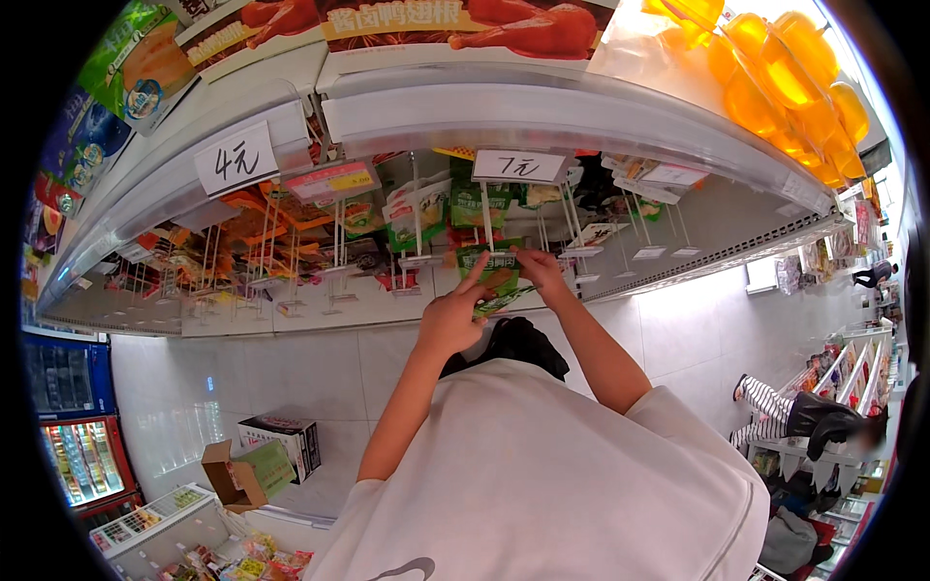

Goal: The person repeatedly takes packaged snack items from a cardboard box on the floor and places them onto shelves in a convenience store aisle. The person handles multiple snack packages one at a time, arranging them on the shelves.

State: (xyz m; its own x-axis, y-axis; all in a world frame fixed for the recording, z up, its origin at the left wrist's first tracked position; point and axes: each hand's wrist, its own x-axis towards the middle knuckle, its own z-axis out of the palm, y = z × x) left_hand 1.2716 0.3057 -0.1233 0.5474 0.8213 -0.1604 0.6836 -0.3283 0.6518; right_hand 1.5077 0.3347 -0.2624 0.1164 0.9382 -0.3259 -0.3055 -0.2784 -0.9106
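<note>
A green snack packet (488, 267) is between my two hands, at the front end of a metal display hook (487, 210). My left hand (459, 312) is at its left edge, index finger stretched up along the front. At its upper right corner, my right hand (539, 272) has the thumb and fingers closed on the edge. Another green packet (503, 302) hangs tilted below, near my left fingers; whether I hold it too cannot be told. More green packets (479, 205) hang behind, under a handwritten price card (519, 165).
Hooks with snack packets (290, 210) fill the shelf on both sides. An open cardboard box (236, 476) and a printed carton (287, 443) stand on the floor behind me at left. A person in striped trousers (770, 414) is at the right, beside other racks.
</note>
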